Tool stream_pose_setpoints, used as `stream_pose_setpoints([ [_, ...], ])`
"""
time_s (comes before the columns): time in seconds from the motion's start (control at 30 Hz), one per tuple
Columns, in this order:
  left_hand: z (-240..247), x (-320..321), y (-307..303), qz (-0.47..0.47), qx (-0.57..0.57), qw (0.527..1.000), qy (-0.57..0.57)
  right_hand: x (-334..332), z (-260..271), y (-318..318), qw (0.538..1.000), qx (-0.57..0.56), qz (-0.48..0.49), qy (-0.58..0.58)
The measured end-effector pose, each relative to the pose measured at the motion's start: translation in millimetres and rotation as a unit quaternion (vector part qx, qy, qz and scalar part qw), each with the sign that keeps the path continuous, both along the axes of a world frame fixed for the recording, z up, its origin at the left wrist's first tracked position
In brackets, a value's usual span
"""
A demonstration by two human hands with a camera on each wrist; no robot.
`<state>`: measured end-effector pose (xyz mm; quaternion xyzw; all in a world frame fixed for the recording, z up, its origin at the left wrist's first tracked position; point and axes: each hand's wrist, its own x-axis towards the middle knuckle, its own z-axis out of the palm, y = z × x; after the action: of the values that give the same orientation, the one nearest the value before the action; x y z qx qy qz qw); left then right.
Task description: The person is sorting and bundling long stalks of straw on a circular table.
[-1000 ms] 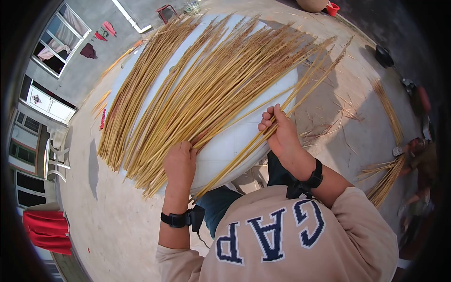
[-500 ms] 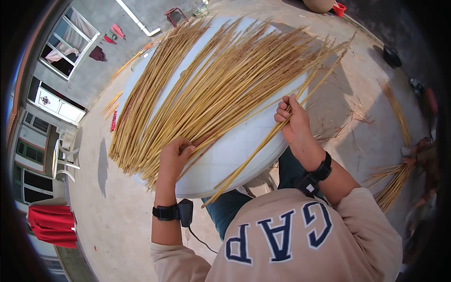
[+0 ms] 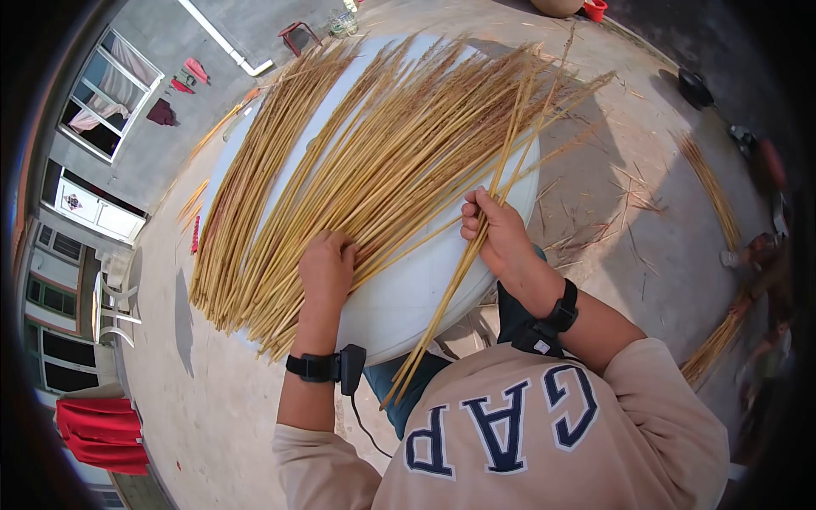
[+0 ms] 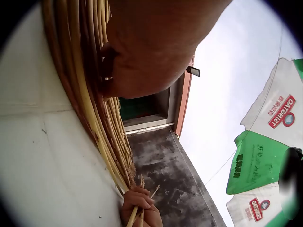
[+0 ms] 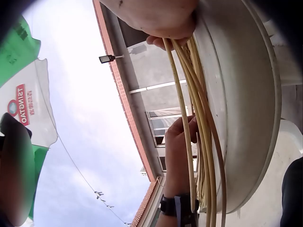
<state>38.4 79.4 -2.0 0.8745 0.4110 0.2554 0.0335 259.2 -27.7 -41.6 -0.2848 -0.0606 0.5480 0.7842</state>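
Long dry reed stalks (image 3: 374,195) with feathery seed heads lie in fanned rows on a round white table (image 3: 387,319). My right hand (image 3: 497,231) grips a few separate stalks (image 3: 448,287) over the table's near right side. Their cut ends hang past the rim by my lap, and their heads overlap the pile in the head view. At the pile's near edge, my left hand (image 3: 327,270) pinches at the stalks, fingertips partly hidden. The right wrist view shows that left hand (image 5: 179,144) beyond the held stalks, its thumb and fingers bent against the pile.
More stalks (image 3: 710,191) lie on the ground at the right, where another person (image 3: 756,263) holds a bunch. Broken bits (image 3: 625,200) litter the concrete. A red stool (image 3: 297,36) stands behind the table, a white chair (image 3: 115,310) at the left.
The stalks in my right hand have swung to a steeper angle, heads moving left over the pile. My left hand's thumb and fingers have drawn together at the pile's edge.
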Motion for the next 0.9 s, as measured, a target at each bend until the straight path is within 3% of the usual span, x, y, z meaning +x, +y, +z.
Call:
stream_pose_setpoints([
  [0.1, 2, 0, 3, 0.002, -0.004, 0.999, 0.035, -3, 1, 4, 1.0, -0.004, -0.003, -0.012],
  [0.27, 2, 0, 4, 0.031, -0.138, 0.99, -0.001, -1, 0, 2, 1.0, 0.006, -0.002, -0.025],
  [0.5, 30, 2, -17, 0.045, -0.058, 0.995, -0.075, 0, -7, -2, 0.996, 0.065, 0.036, -0.039],
  [0.63, 40, 14, -49, -0.013, -0.014, 0.996, -0.083, -3, -5, -1, 0.997, 0.051, 0.007, -0.053],
  [0.8, 13, 23, -81, -0.114, 0.009, 0.993, -0.036, -8, 6, 0, 0.999, 0.035, -0.015, -0.029],
  [0.9, 3, 22, -87, -0.116, -0.067, 0.99, -0.043, -3, 2, -4, 0.998, 0.018, 0.023, -0.06],
])
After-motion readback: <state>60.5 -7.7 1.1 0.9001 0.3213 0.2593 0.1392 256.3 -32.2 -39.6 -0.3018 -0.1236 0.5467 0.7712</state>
